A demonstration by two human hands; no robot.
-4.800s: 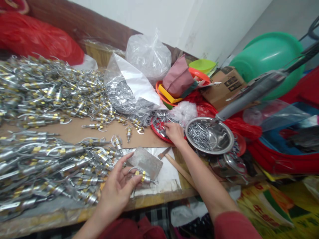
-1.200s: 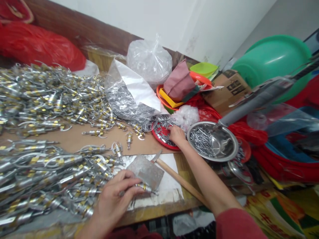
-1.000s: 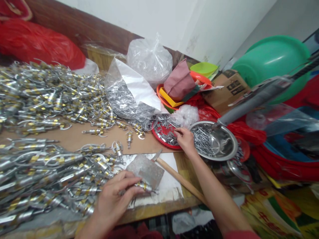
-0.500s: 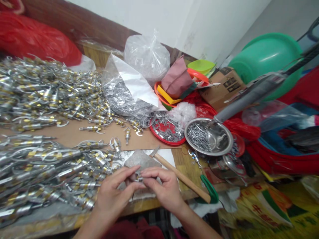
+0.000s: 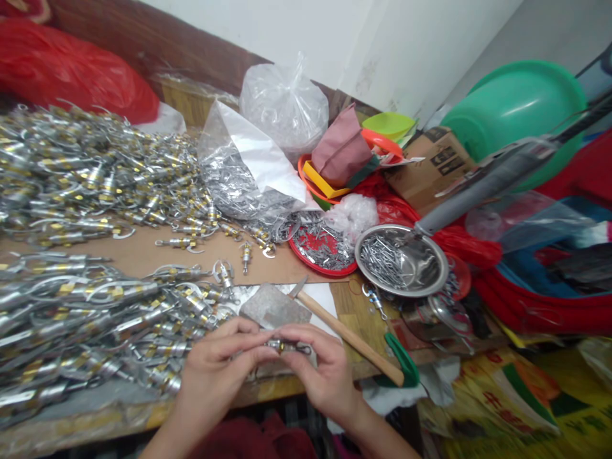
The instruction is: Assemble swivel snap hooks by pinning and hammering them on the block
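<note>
Close to the table's front edge, a small silver-and-brass metal fitting [image 5: 285,347] lies level between my fingertips. My left hand [image 5: 217,366] pinches its left end, which the fingers mostly cover. My right hand [image 5: 322,366] is closed around the other end, where a dark eye-shaped tip shows. Just beyond the fingers sits a grey metal block [image 5: 275,307]. To its right lies a hammer with a wooden handle [image 5: 354,344]. Many similar fittings with curved hooks [image 5: 119,315] are heaped left of my hands.
A larger heap of fittings [image 5: 95,172] covers the back left. A red tray [image 5: 329,273] of small metal pieces and a steel bowl [image 5: 425,274] of pins stand right of centre. A bag of metal parts [image 5: 234,178] lies behind them. A grey metal bar [image 5: 478,191] slants above the bowl.
The fitting between my fingers now shows its brass part and eye-shaped tip; before, it was mostly hidden. My hands have drawn closer together around it.
</note>
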